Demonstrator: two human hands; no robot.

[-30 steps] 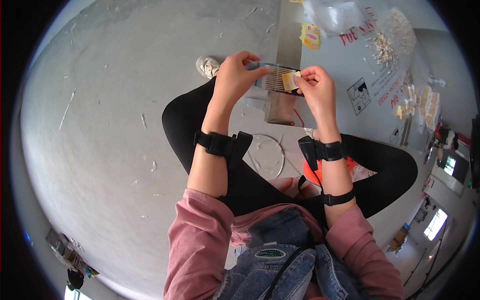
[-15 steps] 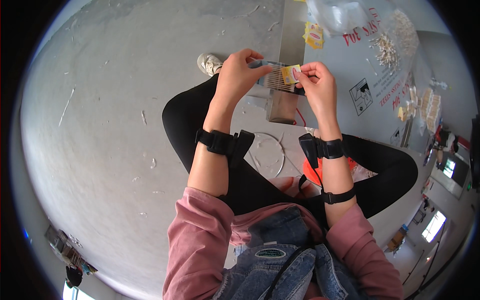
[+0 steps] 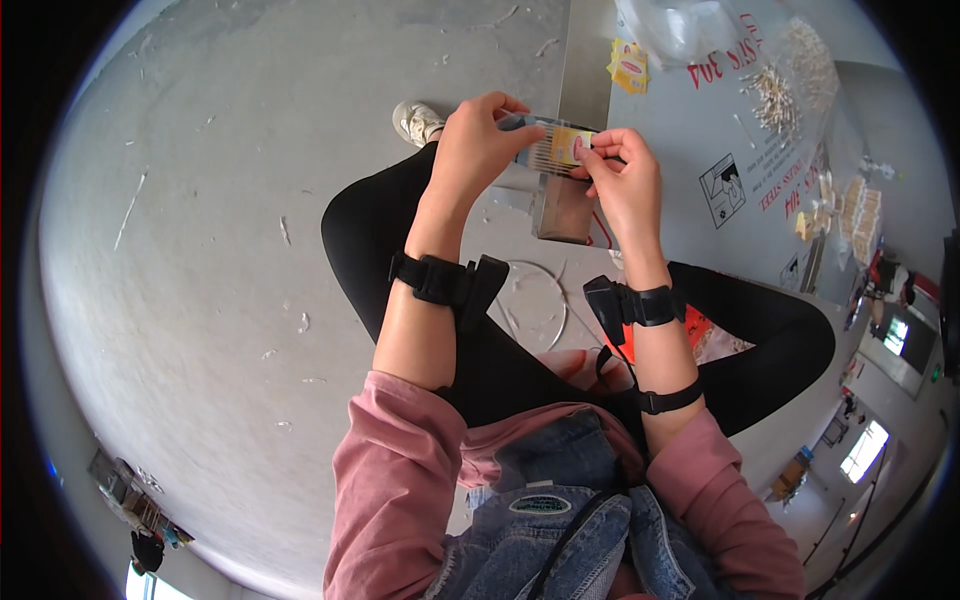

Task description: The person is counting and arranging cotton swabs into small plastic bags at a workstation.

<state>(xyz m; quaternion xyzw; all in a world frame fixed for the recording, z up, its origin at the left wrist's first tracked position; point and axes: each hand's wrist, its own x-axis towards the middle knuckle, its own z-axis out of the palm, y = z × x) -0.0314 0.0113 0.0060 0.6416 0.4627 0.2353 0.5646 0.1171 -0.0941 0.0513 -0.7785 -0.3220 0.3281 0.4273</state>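
I sit cross-legged on a grey floor in black trousers. My left hand (image 3: 478,148) and my right hand (image 3: 622,178) are raised together in front of me. Both pinch a small clear packet (image 3: 552,148) with a yellow label and thin pale sticks inside. The left hand grips its left end, and the right fingertips hold the labelled right end. Each wrist wears a black strap with a small box on it.
A flat grey sheet (image 3: 690,130) lies on the floor ahead, with a heap of pale sticks (image 3: 775,95), a clear bag (image 3: 680,25) and a yellow label (image 3: 628,68) on it. A brown pouch (image 3: 566,212) and a wire loop (image 3: 535,300) lie near my knees.
Both hands have stayed on the packet. The right fingers have shifted a little along its labelled end, and the view has tilted slightly.
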